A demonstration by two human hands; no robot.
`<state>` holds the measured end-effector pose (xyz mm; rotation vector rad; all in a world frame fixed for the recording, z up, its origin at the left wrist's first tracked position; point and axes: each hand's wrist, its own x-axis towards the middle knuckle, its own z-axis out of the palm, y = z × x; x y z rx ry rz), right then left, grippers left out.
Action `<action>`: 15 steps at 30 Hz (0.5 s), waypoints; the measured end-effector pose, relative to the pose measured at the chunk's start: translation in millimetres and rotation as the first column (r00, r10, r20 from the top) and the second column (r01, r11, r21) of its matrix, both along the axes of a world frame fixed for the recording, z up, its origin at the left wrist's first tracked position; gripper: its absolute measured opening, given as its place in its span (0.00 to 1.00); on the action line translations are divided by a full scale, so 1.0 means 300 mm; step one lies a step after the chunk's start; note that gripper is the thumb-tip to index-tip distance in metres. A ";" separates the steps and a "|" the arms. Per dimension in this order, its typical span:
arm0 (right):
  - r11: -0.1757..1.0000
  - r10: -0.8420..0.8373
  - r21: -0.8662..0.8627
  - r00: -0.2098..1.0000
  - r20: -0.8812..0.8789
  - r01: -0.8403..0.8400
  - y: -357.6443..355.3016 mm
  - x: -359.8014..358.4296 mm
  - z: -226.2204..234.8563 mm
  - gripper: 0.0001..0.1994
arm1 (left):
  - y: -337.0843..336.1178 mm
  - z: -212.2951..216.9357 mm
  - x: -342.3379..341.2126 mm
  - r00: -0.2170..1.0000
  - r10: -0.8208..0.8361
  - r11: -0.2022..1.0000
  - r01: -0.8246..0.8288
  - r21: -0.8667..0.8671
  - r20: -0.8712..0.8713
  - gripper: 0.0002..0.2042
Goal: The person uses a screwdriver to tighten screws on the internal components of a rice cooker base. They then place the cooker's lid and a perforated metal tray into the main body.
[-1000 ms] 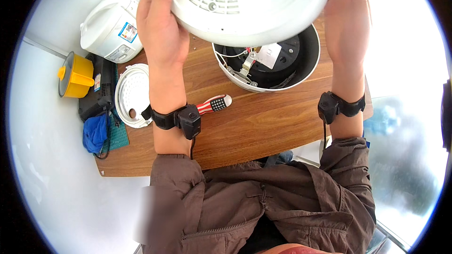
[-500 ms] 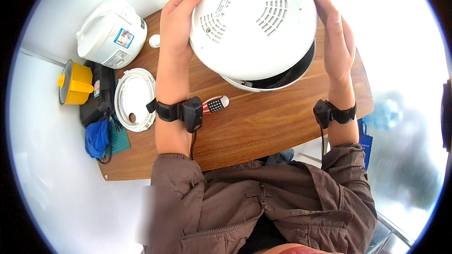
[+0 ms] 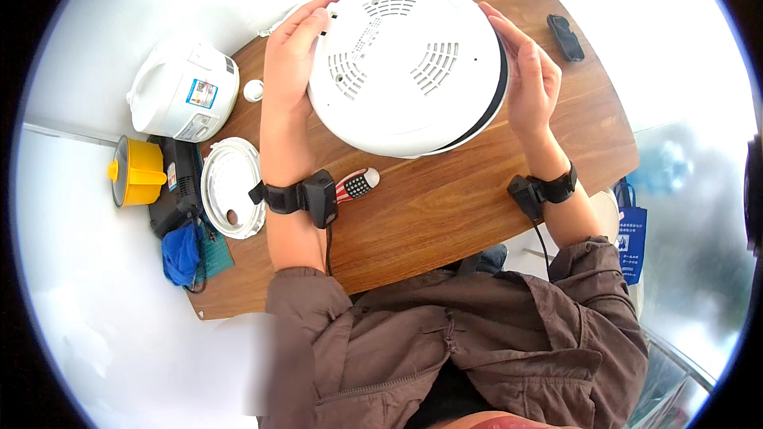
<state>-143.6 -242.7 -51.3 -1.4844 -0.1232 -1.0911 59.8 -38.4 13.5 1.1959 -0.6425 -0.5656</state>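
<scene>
The vented white cover (image 3: pixel 393 111) sat askew atop the pot body (image 3: pixel 493 117), fingers of the left hand (image 3: pixel 290 59) holding it at the body's left, the right hand (image 3: pixel 534 83) opposite, grip unclear; aligning edges evenly seemed wise.

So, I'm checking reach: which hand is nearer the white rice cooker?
Left. The left hand is right of the rice cooker, apart from it; the right hand is farther right, across the white base.
</scene>
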 end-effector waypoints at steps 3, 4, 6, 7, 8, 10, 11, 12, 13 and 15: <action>0.999 -0.017 -0.037 0.999 0.046 0.019 0.013 -0.002 -0.021 0.24 | 0.007 0.030 -0.022 1.000 0.009 1.000 -0.009 -0.012 0.027 0.19; 0.998 -0.026 -0.051 0.998 0.061 0.029 0.025 0.000 -0.023 0.26 | 0.008 0.040 -0.033 0.998 0.014 1.000 -0.013 -0.020 0.056 0.19; 0.985 -0.074 -0.149 0.995 0.065 0.083 0.031 0.002 -0.030 0.29 | 0.000 0.049 -0.044 0.995 0.021 0.997 -0.014 -0.072 0.098 0.19; 0.965 -0.114 -0.233 0.992 0.057 0.124 0.026 -0.001 -0.033 0.31 | -0.009 0.049 -0.048 0.994 0.022 0.993 -0.009 -0.116 0.111 0.19; 0.935 -0.154 -0.315 0.987 0.053 0.163 0.024 -0.001 -0.036 0.32 | -0.015 0.044 -0.048 0.992 0.025 0.987 -0.004 -0.160 0.124 0.19; 0.907 -0.213 -0.363 0.976 0.039 0.213 0.042 -0.002 -0.029 0.35 | -0.011 0.030 -0.036 0.984 0.019 0.990 0.006 -0.139 0.178 0.19; 0.891 -0.242 -0.387 0.970 0.033 0.236 0.050 -0.001 -0.029 0.37 | -0.009 0.023 -0.030 0.979 0.016 0.992 0.011 -0.128 0.205 0.19; 0.884 -0.246 -0.406 0.969 0.017 0.232 0.048 -0.002 -0.035 0.38 | -0.003 0.017 -0.027 0.971 -0.004 0.995 0.028 -0.099 0.241 0.21; 0.881 -0.246 -0.409 0.969 0.028 0.236 0.049 0.000 -0.035 0.38 | 0.002 0.010 -0.026 0.961 -0.024 0.997 0.044 -0.069 0.276 0.23; 0.876 -0.244 -0.417 0.969 0.049 0.242 0.053 0.004 -0.026 0.38 | 0.004 -0.002 -0.018 0.958 -0.067 0.993 0.091 -0.071 0.279 0.26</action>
